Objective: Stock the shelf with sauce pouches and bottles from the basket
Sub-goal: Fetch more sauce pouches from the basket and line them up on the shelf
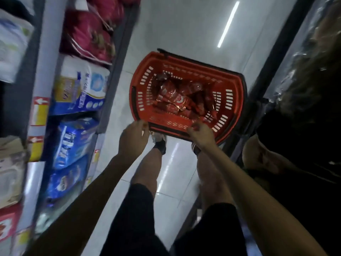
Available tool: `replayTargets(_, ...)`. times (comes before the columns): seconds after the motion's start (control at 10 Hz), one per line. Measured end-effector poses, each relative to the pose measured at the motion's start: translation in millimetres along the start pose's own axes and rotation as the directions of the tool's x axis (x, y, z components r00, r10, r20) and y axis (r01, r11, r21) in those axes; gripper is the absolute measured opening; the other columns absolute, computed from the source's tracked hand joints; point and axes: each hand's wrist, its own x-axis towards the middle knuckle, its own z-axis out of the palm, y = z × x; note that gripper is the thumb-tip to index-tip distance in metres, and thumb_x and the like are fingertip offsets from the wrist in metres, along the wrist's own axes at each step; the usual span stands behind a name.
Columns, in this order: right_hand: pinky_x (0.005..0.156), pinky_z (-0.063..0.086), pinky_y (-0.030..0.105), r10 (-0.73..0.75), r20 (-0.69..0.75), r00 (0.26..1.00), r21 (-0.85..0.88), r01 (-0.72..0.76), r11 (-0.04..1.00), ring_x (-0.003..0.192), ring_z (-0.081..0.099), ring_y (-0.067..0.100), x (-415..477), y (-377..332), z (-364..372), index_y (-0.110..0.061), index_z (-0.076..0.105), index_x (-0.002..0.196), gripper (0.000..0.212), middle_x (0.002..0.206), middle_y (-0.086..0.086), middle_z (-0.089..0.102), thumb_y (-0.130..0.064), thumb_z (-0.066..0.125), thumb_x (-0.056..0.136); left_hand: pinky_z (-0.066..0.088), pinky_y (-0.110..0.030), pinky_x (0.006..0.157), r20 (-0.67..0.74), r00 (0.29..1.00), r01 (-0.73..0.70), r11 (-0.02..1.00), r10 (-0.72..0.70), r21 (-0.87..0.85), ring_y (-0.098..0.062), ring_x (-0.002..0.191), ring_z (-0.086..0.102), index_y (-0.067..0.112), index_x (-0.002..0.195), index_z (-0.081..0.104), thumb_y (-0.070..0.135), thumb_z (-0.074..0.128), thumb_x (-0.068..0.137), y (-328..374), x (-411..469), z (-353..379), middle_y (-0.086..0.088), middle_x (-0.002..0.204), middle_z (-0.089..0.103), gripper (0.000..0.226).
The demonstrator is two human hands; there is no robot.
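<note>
Red basket (230, 100) low over the aisle floor, sauce pouches (173, 97) piled inside. Left hand (133, 137) and right hand (201, 134) both clasp the basket's near rim, likely to carry or reposition it. Shelving (47, 52) stands left of the basket.

Blue and white packs (81, 87) were stacked on the left, with pink packs (88, 34) farther along. Red and yellow price tags (39, 111) were fixed nearby. A light strip (227, 24) was reflected in the white tiled floor (175, 24).
</note>
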Motion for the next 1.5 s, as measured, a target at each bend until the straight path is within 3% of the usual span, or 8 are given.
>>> replayTargets(0.4,0.107,0.044,0.043,-0.351,-0.097,0.931,-0.427,0.280,0.860,0.139,0.041,0.039,312,-8,131,-0.012,0.023,0.160,0.100,0.160,0.020,0.031,-0.047,0.077,0.084,0.052,-0.045,0.094,-0.135,0.990,-0.003,0.949,0.048,0.316,-0.029,0.101,0.068,0.017,0.114,0.069,0.036,0.059,0.101,-17,117,163,-0.006,0.110,0.072,0.025)
replayTargets(0.6,0.104,0.044,0.046,-0.333,-0.194,0.923,-0.532,0.187,0.826,0.130,0.048,0.040,320,-4,145,-0.012,0.024,0.159,0.108,0.147,0.020,0.047,-0.044,0.085,0.076,0.048,-0.043,0.101,-0.081,0.994,-0.034,0.920,0.071,0.391,-0.026,0.108,0.067,0.020,0.118,0.069,0.043,0.056,0.101,-19,119,162,-0.003,0.115,0.073,0.031)
replayTargets(0.8,0.091,0.050,0.038,-0.332,-0.051,0.942,-0.340,0.296,0.893,0.114,0.062,0.035,252,-4,111,-0.012,0.044,0.140,0.082,0.125,0.012,0.067,-0.036,0.087,0.074,0.049,-0.035,0.098,-0.048,0.996,0.075,0.996,-0.073,0.055,-0.023,0.112,0.063,0.020,0.121,0.067,0.036,0.049,0.107,2,107,128,-0.001,0.121,0.068,0.028)
replayTargets(0.9,0.084,0.054,0.036,-0.387,-0.201,0.900,-0.033,0.388,0.921,0.101,0.067,0.022,177,-10,87,-0.024,0.048,0.121,0.059,0.112,0.000,0.069,-0.030,0.086,0.075,0.054,-0.029,0.089,0.110,0.929,0.358,0.777,-0.354,-0.517,-0.018,0.106,0.067,0.024,0.119,0.065,0.042,0.051,0.107,24,107,104,0.006,0.115,0.068,0.026)
replayTargets(1.0,0.084,0.056,0.028,-0.370,-0.209,0.905,0.178,0.408,0.896,0.098,0.067,0.004,96,-18,64,-0.052,0.042,0.115,0.062,0.109,-0.020,0.066,-0.023,0.085,0.080,0.053,-0.048,0.103,0.578,0.711,0.595,-0.095,-0.401,-0.798,-0.031,0.120,0.065,0.020,0.134,0.057,0.054,0.056,0.101,48,108,79,-0.008,0.134,0.066,0.047)
replayTargets(1.2,0.111,0.043,0.021,-0.649,0.033,0.760,-0.170,0.644,0.746,0.122,0.059,0.012,67,25,36,-0.019,0.056,0.135,0.066,0.130,0.000,0.065,0.002,0.082,0.078,0.059,-0.039,0.083,0.601,0.743,0.596,-0.120,-0.293,-0.794,-0.023,0.092,0.070,0.008,0.120,0.063,0.017,0.063,0.098,35,89,79,-0.022,0.133,0.066,0.024)
replayTargets(1.4,0.087,0.052,0.044,-0.646,0.090,0.758,-0.676,0.523,0.520,0.109,0.060,0.040,191,24,20,-0.002,0.057,0.134,0.056,0.122,0.021,0.061,-0.002,0.066,0.079,0.063,-0.042,0.084,0.557,0.799,0.583,0.060,-0.227,-0.811,-0.017,0.059,0.073,0.003,0.136,0.056,0.020,0.082,0.082,8,90,104,-0.007,0.097,0.070,0.062)
replayTargets(1.5,0.105,0.041,0.055,-0.563,0.204,0.801,-0.823,0.452,0.345,0.131,0.047,0.045,254,14,33,-0.001,0.039,0.150,0.061,0.144,0.027,0.047,-0.014,0.040,0.091,0.042,-0.053,0.102,0.599,0.788,0.599,-0.043,-0.142,-0.799,-0.047,0.079,0.071,-0.001,0.135,0.053,0.021,0.081,0.085,10,91,121,-0.006,0.087,0.074,0.061)
